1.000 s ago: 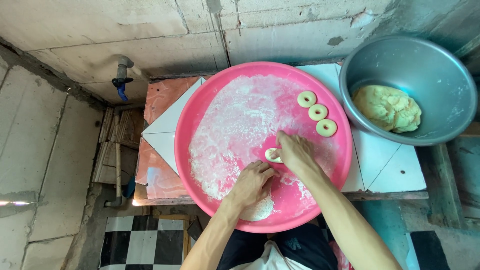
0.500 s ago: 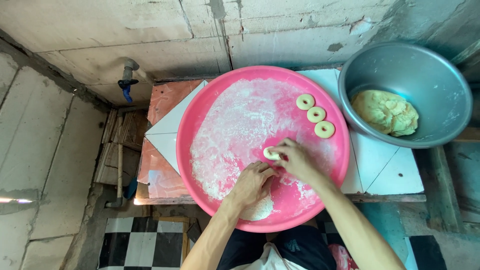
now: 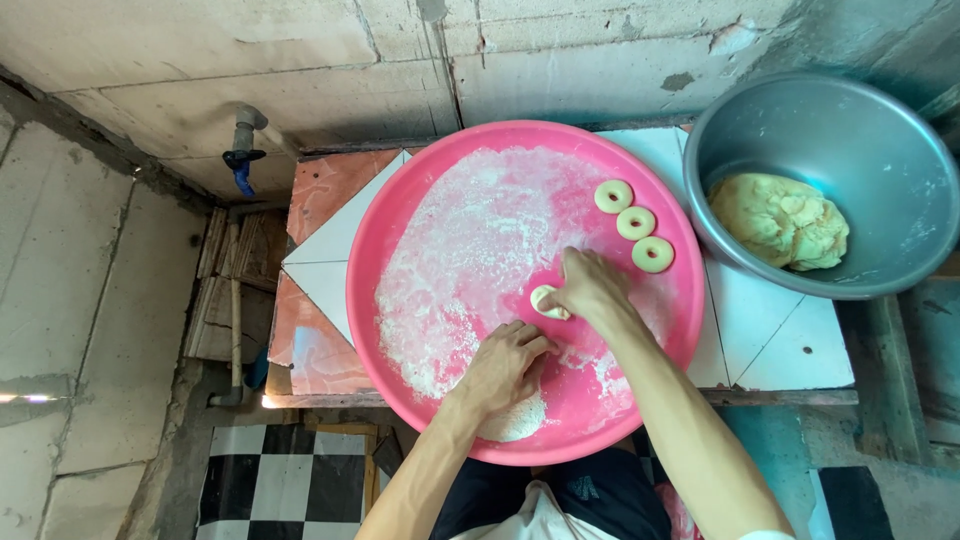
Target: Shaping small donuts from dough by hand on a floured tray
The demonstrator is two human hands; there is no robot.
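A big pink round tray dusted with white flour lies on a tiled table. My right hand is shut on a small piece of dough near the tray's middle. My left hand rests in the flour at the tray's near side, fingers curled, beside a small heap of flour. Three dough rings lie in a row on the tray's far right part.
A grey metal bowl at the right holds a lump of yellow dough. White and reddish tiles cover the table. A pipe with a blue tap stands at the wall, left. Checked floor lies below.
My right hand has drawn the dough piece a little to the left, away from the three rings. My left hand has stayed in the flour.
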